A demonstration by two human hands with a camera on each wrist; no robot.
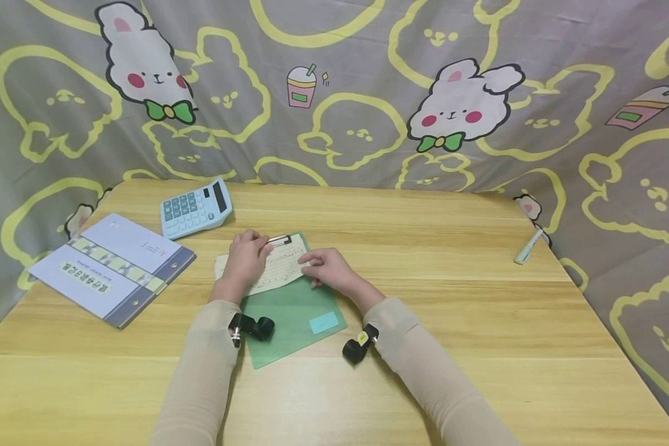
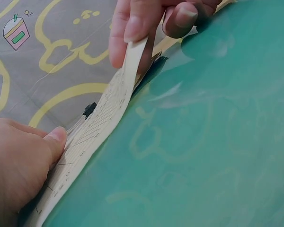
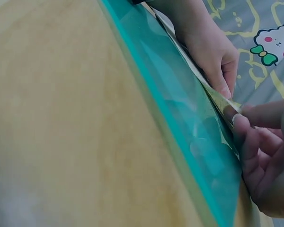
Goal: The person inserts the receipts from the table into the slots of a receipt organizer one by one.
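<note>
The left hand [image 1: 247, 256] rests on the paper slip [image 1: 275, 267], thumb pressing the sheet down near the metal clip [image 1: 279, 239]; the fingers lie loosely over the paper and the clip end, and whether they squeeze the clip cannot be told. The right hand [image 1: 327, 267] pinches the slip's right edge between thumb and fingertips [image 2: 132, 28], lifting that edge off the board, as the left wrist view shows. Largest of the things present is the wooden table [image 1: 479, 347], backed by a rabbit-print cloth [image 1: 457, 105]. On it lie a ledger book [image 1: 111, 266] at far left, the green clipboard [image 1: 295, 322] at centre under both hands, a light blue calculator [image 1: 195, 209] behind the left hand, the slip across the clipboard's upper part, and a capped pen [image 1: 528, 246] well apart at right. The step in hand appears to be seating the slip under the clip. The next move likely calls for squaring the sheet to the board edge, holding the clip open, then sliding the top edge fully beneath it.
</note>
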